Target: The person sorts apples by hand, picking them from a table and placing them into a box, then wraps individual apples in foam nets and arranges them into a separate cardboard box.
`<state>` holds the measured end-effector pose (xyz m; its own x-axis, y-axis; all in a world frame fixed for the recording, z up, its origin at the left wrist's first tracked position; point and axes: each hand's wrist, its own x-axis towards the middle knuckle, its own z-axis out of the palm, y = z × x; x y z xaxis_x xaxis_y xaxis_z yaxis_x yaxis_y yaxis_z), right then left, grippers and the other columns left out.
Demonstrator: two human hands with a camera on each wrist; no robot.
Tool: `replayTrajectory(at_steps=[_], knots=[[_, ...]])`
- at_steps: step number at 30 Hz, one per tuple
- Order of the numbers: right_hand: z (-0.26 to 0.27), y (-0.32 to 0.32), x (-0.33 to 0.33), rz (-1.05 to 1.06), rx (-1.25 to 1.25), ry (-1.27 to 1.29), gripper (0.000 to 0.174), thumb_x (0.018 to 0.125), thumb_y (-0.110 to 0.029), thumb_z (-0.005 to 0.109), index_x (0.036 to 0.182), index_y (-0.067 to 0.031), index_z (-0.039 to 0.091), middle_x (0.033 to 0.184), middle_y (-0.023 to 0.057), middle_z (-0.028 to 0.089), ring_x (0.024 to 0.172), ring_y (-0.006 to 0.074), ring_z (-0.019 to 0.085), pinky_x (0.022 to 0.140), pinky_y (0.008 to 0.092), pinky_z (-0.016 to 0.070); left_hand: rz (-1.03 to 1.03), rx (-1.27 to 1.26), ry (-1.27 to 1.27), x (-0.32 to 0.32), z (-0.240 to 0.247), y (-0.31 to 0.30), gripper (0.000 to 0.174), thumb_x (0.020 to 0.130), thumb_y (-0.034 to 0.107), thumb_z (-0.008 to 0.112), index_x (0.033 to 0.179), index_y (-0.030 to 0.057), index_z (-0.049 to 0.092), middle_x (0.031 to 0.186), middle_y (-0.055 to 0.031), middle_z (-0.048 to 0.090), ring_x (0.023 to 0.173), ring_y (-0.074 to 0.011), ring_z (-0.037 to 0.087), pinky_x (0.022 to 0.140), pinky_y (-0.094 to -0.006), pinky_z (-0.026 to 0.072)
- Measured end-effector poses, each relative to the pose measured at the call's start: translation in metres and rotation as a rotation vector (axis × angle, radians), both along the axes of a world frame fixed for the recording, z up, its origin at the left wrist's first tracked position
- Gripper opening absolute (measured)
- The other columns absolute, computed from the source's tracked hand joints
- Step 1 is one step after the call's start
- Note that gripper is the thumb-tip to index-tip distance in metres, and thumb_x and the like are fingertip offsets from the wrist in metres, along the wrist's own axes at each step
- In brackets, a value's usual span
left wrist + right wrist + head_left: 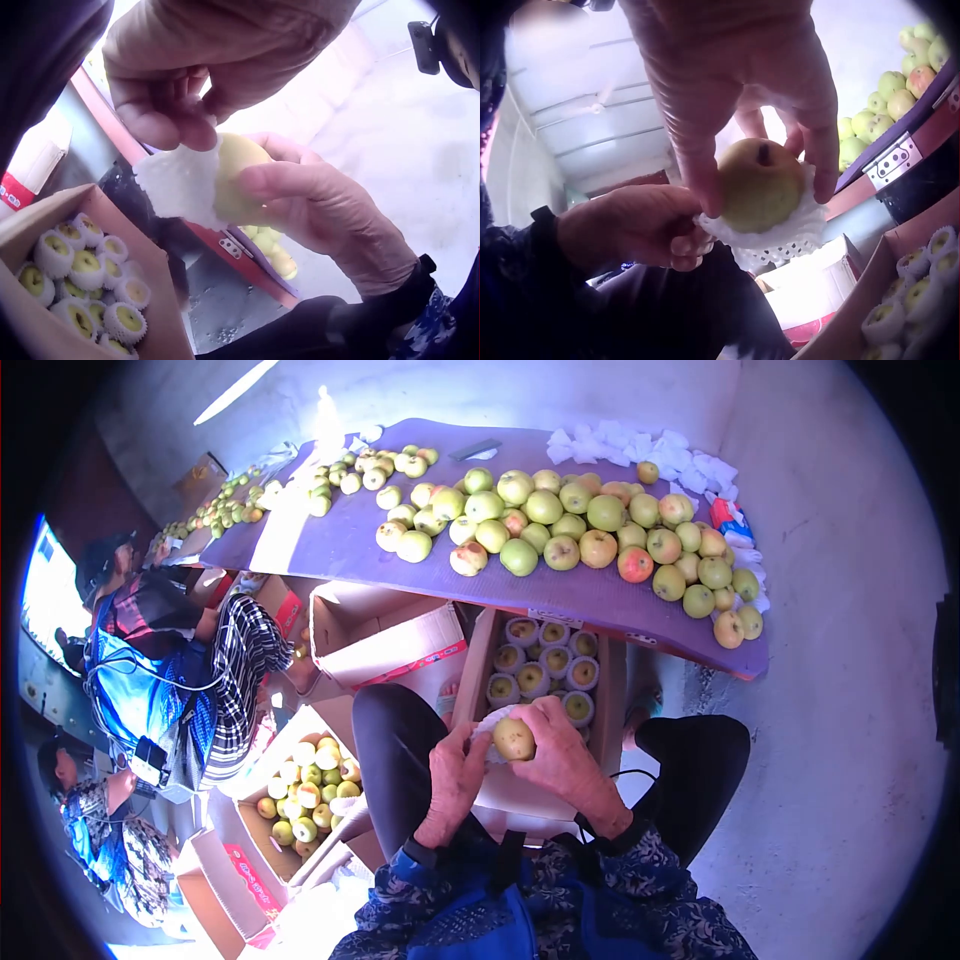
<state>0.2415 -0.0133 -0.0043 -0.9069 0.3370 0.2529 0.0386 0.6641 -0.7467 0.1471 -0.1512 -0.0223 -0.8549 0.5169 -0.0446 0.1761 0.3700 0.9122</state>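
A yellow-green apple (514, 739) sits partly inside a white foam net sleeve (180, 184), its bare top facing up. My right hand (565, 755) grips the apple, thumb and fingers spread around its sides. With thumb and fingertips, my left hand (456, 775) pinches the edge of the sleeve. In the right wrist view the sleeve's mesh hangs below the apple. Both hands are above the near end of a cardboard box (161, 292), where several sleeved apples (919, 296) stand in rows.
Beyond the box, a purple-covered table (330, 555) carries many loose apples (543, 507) and a pile of white foam sleeves (640, 448). An empty-looking carton (390, 650) and a box of loose apples (310, 790) stand on the left. Two other people sit farther left.
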Motion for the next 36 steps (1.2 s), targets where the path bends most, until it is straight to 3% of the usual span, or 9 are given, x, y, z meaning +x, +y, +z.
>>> replayTrajectory(at_steps=[2,5,11,14,18,21,27,33,36], knots=[[0.000,-0.002,0.001,-0.002,-0.014,-0.001,0.054,0.064,-0.008,0.074,0.113,-0.0064,0.052,0.110,0.0161,0.048,0.105,0.0368,0.051,0.090,0.0412,0.0448,0.010,0.120,0.277,0.001,-0.030,-0.004,0.021,0.086,0.018,0.065,0.095,-0.0006,0.063,0.082,-0.0121,0.065,0.076,-0.0189,0.064,0.067,-0.0301,0.0498],[-0.003,-0.005,-0.002,0.034,0.049,0.017,0.054,0.065,-0.008,0.073,0.115,-0.0074,0.052,0.115,0.0170,0.048,0.110,0.0380,0.049,0.093,0.0431,0.0432,-0.102,0.146,-0.281,0.005,-0.011,-0.011,0.041,0.083,0.024,0.072,0.110,-0.0022,0.056,0.104,-0.0140,0.062,0.097,-0.0158,0.060,0.082,-0.0295,0.0489],[0.004,-0.012,-0.007,0.124,0.076,-0.033,0.061,0.064,-0.011,0.078,0.119,-0.0073,0.052,0.120,0.0174,0.048,0.115,0.0369,0.047,0.096,0.0442,0.0413,-0.114,0.218,-0.228,0.001,-0.015,-0.010,0.077,0.071,0.027,0.081,0.130,-0.0014,0.041,0.104,-0.0159,0.061,0.095,-0.0199,0.060,0.084,-0.0318,0.0491],[0.004,-0.010,-0.006,0.137,-0.088,0.033,0.066,0.065,-0.014,0.080,0.123,-0.0061,0.051,0.122,0.0153,0.049,0.115,0.0325,0.049,0.095,0.0406,0.0428,-0.124,0.170,-0.271,-0.004,-0.012,-0.013,0.076,0.072,0.026,0.079,0.131,-0.0012,0.041,0.106,-0.0158,0.061,0.097,-0.0208,0.060,0.087,-0.0320,0.0488],[0.002,-0.001,0.001,0.024,-0.401,0.038,0.063,0.072,-0.015,0.079,0.126,-0.0037,0.049,0.121,0.0114,0.053,0.110,0.0225,0.054,0.089,0.0343,0.0466,-0.013,0.408,-0.458,-0.009,-0.017,-0.018,0.071,0.075,0.023,0.075,0.132,-0.0021,0.040,0.112,-0.0153,0.059,0.103,-0.0219,0.058,0.092,-0.0330,0.0462],[-0.019,0.002,-0.001,0.042,-0.604,-0.041,0.053,0.078,-0.019,0.076,0.122,-0.0020,0.052,0.109,0.0126,0.060,0.097,0.0199,0.061,0.082,0.0318,0.0498,0.008,0.532,-0.547,-0.012,-0.004,-0.019,0.068,0.078,0.022,0.072,0.132,-0.0037,0.040,0.118,-0.0154,0.055,0.110,-0.0216,0.055,0.096,-0.0333,0.0432],[-0.026,-0.003,-0.006,0.110,-0.957,0.012,0.031,0.088,-0.010,0.065,0.116,0.0009,0.056,0.101,0.0087,0.065,0.090,0.0134,0.062,0.077,0.0270,0.0513,-0.046,0.560,-0.577,-0.011,-0.010,-0.022,0.069,0.078,0.022,0.070,0.134,-0.0038,0.038,0.119,-0.0151,0.055,0.110,-0.0218,0.054,0.098,-0.0334,0.0418],[-0.038,-0.002,-0.009,0.054,-0.939,0.009,0.028,0.086,-0.003,0.061,0.114,0.0009,0.058,0.097,0.0079,0.065,0.086,0.0123,0.062,0.072,0.0258,0.0515,-0.064,0.631,-0.646,-0.009,-0.011,-0.024,0.066,0.079,0.020,0.069,0.133,-0.0032,0.039,0.118,-0.0137,0.055,0.111,-0.0211,0.054,0.099,-0.0324,0.0407],[-0.041,-0.010,-0.010,-0.087,-0.717,-0.029,0.031,0.081,-0.002,0.062,0.112,-0.0002,0.060,0.093,0.0089,0.066,0.081,0.0131,0.062,0.071,0.0269,0.0520,-0.003,0.575,-0.559,-0.008,-0.020,-0.023,0.063,0.079,0.019,0.069,0.132,-0.0025,0.041,0.117,-0.0130,0.056,0.110,-0.0206,0.054,0.099,-0.0322,0.0410]])
